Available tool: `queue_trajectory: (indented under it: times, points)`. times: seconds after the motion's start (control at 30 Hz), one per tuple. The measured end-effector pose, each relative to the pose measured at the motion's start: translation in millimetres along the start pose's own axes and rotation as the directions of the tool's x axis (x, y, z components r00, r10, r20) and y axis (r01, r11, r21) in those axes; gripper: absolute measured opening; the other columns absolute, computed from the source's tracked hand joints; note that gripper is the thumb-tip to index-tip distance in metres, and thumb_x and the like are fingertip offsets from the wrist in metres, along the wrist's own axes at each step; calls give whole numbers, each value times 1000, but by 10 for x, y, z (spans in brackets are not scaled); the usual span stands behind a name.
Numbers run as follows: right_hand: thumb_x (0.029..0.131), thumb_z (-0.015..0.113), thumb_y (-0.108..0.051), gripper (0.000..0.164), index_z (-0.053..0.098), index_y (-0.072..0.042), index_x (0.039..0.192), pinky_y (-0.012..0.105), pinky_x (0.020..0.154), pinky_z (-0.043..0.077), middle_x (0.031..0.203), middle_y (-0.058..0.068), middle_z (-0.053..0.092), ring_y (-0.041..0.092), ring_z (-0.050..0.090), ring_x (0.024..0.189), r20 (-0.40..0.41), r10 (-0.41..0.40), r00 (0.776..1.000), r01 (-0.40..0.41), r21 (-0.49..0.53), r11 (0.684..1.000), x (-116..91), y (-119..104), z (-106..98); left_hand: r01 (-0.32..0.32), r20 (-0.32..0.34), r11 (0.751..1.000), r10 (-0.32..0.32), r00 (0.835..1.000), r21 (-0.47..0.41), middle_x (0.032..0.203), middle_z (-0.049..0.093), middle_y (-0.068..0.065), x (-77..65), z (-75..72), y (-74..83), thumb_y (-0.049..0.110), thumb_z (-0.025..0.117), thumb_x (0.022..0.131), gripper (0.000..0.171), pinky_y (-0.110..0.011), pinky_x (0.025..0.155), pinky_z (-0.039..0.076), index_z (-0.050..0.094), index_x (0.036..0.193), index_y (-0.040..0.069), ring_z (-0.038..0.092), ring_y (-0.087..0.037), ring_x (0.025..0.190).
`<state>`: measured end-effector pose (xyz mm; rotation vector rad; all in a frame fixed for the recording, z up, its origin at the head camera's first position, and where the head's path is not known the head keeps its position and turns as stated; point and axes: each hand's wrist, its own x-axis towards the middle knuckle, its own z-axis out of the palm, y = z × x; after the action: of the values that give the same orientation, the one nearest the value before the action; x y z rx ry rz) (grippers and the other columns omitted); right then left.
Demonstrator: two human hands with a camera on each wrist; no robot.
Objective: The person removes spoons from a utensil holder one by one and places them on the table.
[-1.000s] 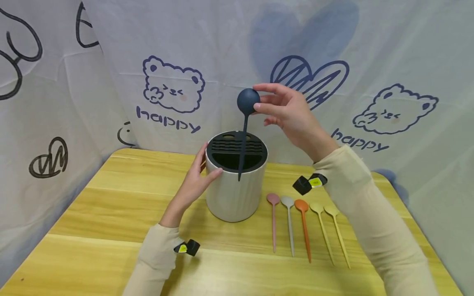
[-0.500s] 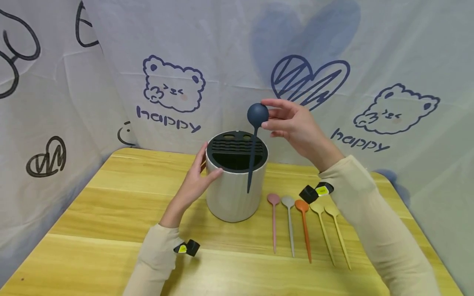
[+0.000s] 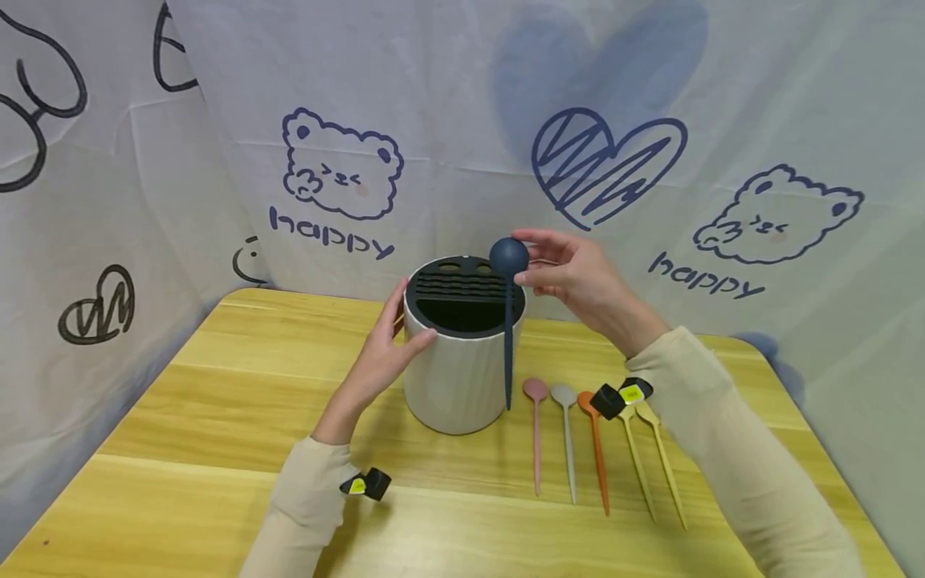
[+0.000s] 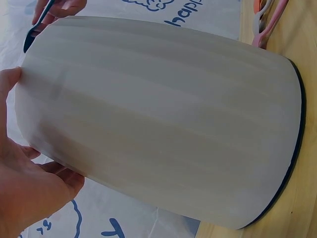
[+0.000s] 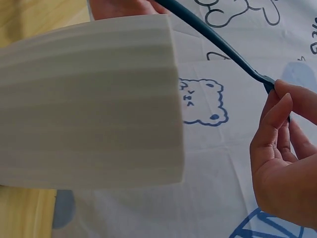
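Note:
A white ribbed cylindrical utensil holder (image 3: pixel 457 377) with a black slotted top (image 3: pixel 462 309) stands on the wooden table. My left hand (image 3: pixel 383 349) grips its left side, thumb at the front of the rim and fingers round the back; the left wrist view shows that thumb (image 4: pixel 10 77) at the rim. Between thumb and fingers my right hand (image 3: pixel 578 277) pinches a dark blue spoon (image 3: pixel 509 257) by its round bowl. The spoon's handle (image 3: pixel 509 345) points down, overlapping the holder's right edge in the head view. In the right wrist view the handle (image 5: pixel 218 39) slants past the holder's top.
Right of the holder lie several spoons in a row: pink (image 3: pixel 535 391), grey (image 3: pixel 564 395), orange (image 3: pixel 596 449) and two yellow ones (image 3: pixel 639 457). The right wrist camera (image 3: pixel 610 401) partly covers the yellow bowls. A printed cloth (image 3: pixel 448 120) hangs behind the table (image 3: pixel 217 385).
My right hand has moved down and slightly right with the blue spoon, from above the holder's top to its right edge. My left hand stays on the holder.

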<state>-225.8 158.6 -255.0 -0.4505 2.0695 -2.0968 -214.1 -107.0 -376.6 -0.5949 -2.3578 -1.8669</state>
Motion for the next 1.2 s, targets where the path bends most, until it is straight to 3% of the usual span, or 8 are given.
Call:
queue_trajectory:
  times: [0.47,1.0,1.2]
  points:
    - [85,65,7,50,54,2,133,23,68,49,106,8,64,20,59,87,54,114,992,-112,-43,993,-88,231,-87,8,-2,1000,-8,1000,-3,161,11,-6,0,-20,6,32,61,91,85,-46,115,19,10,156,13,15,-28,145]
    - [87,65,4,50,51,1,135,26,74,48,105,6,63,18,59,90,23,148,989,-145,-90,985,-307,529,-463,1,0,1000,-1,1000,-9,161,10,-6,1,-2,-6,29,59,91,83,-47,115,18,10,156,13,14,-29,145]
    - [87,64,5,55,44,7,138,28,79,54,103,6,61,16,61,85,-11,170,985,-170,-107,980,-407,662,-616,8,0,1000,-8,1000,-13,161,10,-6,-5,-5,10,31,59,92,83,-47,115,18,10,156,14,14,-29,145]
